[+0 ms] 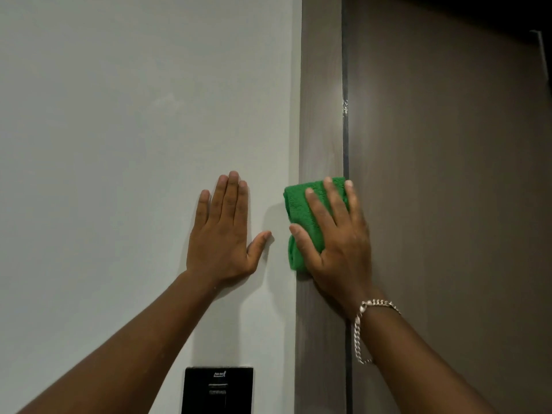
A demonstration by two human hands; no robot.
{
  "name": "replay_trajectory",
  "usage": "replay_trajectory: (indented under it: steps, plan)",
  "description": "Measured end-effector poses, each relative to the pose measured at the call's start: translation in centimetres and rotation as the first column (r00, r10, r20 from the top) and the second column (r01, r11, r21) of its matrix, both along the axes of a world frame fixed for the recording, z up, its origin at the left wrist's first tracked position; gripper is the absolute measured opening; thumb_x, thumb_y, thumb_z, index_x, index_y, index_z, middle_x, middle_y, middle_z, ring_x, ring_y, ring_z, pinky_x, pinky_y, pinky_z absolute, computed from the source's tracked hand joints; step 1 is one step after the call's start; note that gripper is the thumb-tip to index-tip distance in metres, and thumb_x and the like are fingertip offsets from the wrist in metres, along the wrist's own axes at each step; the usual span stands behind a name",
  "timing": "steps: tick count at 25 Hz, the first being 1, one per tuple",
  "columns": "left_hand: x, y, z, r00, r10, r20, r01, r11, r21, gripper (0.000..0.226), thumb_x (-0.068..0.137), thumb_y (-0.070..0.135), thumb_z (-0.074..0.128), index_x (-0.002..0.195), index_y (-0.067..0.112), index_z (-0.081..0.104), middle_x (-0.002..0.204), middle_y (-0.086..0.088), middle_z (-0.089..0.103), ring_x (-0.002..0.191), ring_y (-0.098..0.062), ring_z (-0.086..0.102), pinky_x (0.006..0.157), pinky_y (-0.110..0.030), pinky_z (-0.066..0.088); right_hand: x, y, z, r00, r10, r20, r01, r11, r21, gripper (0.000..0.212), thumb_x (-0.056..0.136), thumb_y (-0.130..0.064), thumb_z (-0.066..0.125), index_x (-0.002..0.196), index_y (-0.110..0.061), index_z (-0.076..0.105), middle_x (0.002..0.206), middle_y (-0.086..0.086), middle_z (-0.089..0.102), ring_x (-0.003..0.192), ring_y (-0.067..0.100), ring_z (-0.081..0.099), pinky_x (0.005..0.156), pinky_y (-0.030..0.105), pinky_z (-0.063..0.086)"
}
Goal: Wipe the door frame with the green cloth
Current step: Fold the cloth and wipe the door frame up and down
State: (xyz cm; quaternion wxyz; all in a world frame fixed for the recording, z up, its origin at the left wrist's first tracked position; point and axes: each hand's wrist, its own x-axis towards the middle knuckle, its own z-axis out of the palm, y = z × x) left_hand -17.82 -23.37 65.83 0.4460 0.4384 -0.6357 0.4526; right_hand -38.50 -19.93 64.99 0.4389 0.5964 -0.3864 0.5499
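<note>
A brown wood-grain door frame (322, 109) runs vertically right of centre, between a white wall and a brown door. My right hand (334, 243) presses a folded green cloth (301, 210) flat against the frame at mid height, fingers spread over it; the cloth's left edge overhangs onto the wall. A silver chain bracelet hangs on that wrist. To the left of the frame, my left hand (224, 231) lies flat on the wall with its fingers together and thumb out, holding nothing.
The white wall (119, 130) fills the left half. A black wall panel (218, 389) sits below my left hand at the bottom edge. The brown door (448, 174) lies right of the frame, with a dark gap strip (345, 130) between them.
</note>
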Motion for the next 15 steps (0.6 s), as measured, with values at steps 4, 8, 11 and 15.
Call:
replay_trajectory:
  steps: [4, 8, 11, 15]
  plan:
    - [0.0, 0.1, 0.4, 1.000, -0.001, -0.004, 0.001, 1.000, 0.001, 0.089, 0.093, 0.063, 0.018, 0.156, 0.004, -0.003, 0.168, -0.015, -0.007, 0.155, -0.028, -0.008, 0.126, -0.051, 0.006, -0.7, -0.3, -5.2, 0.998, -0.005, -0.066, 0.003, 1.000, -0.028, 0.058, 0.100, -0.052, 0.039, 0.149, -0.022, 0.038, 0.162, 0.007, 0.031, 0.155, 0.033, 0.014, 0.125, 0.046, 0.021]
    - [0.0, -0.1, 0.2, 1.000, -0.013, -0.007, 0.013, 1.000, -0.008, 0.089, 0.093, 0.064, 0.016, 0.156, 0.004, -0.003, 0.168, -0.015, -0.007, 0.155, -0.027, -0.008, 0.126, -0.050, 0.005, 1.3, -0.1, 0.8, 0.988, 0.057, 0.142, -0.051, 0.998, -0.044, 0.059, 0.097, -0.050, 0.043, 0.148, -0.018, 0.043, 0.160, 0.011, 0.035, 0.152, 0.038, 0.018, 0.123, 0.050, 0.024]
    - [0.1, -0.1, 0.3, 1.000, -0.020, -0.002, 0.019, 1.000, -0.015, 0.088, 0.093, 0.064, 0.014, 0.157, 0.004, -0.002, 0.168, -0.015, -0.005, 0.156, -0.027, -0.007, 0.127, -0.049, 0.003, 2.1, -0.5, 0.0, 0.996, 0.029, 0.089, -0.024, 0.998, -0.056, 0.062, 0.098, -0.054, 0.041, 0.150, -0.021, 0.038, 0.162, 0.008, 0.030, 0.154, 0.034, 0.014, 0.123, 0.050, 0.024]
    - [0.2, 0.0, 0.3, 1.000, -0.011, -0.001, 0.011, 1.000, -0.014, 0.088, 0.094, 0.063, 0.015, 0.157, 0.004, -0.001, 0.168, -0.016, -0.005, 0.155, -0.028, -0.007, 0.126, -0.050, 0.004, 0.6, -0.3, -4.4, 0.999, 0.031, 0.031, -0.030, 0.998, -0.049, 0.060, 0.098, -0.050, 0.045, 0.147, -0.016, 0.043, 0.160, 0.011, 0.035, 0.153, 0.035, 0.019, 0.122, 0.050, 0.027]
